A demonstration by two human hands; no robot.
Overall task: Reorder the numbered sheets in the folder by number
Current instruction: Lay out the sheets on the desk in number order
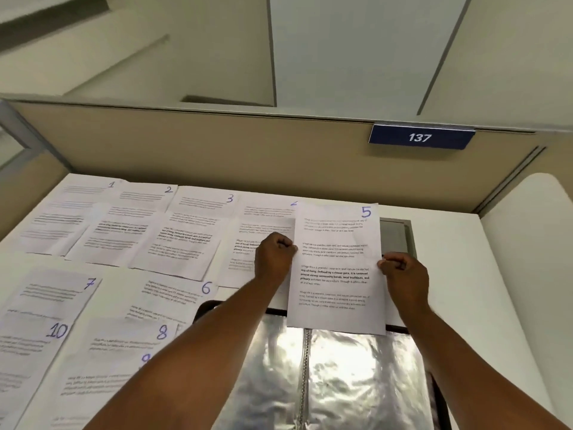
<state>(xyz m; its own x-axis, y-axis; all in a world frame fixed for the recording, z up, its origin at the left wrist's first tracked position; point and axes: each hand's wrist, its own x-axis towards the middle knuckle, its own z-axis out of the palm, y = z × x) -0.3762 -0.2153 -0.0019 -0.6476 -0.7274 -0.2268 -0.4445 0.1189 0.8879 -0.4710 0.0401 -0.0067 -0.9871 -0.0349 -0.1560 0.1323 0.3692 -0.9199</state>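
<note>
While sheet 1 (71, 209), sheet 2 (124, 225), sheet 3 (186, 231) and sheet 4 (257, 218) lie in a row from the upper left toward the middle of the frame, sheet 10 (28, 346), sheet 7 (52, 293), sheet 9 (102, 383), sheet 8 (124, 339) and sheet 6 (173, 296) are spread loosely below them, so we judge the step in hand is laying out the pages by number. Our left hand (274, 259) pinches the left edge of sheet 5 (336, 274) and our right hand (403, 276) pinches its right edge, holding it up right of centre, above the table (449, 274). Next, we think, it must go down flat just beside sheet 4, not covering its number. At the lower centre lies the shiny zip folder (341, 383); through the glare we cannot tell if any page is inside.
</note>
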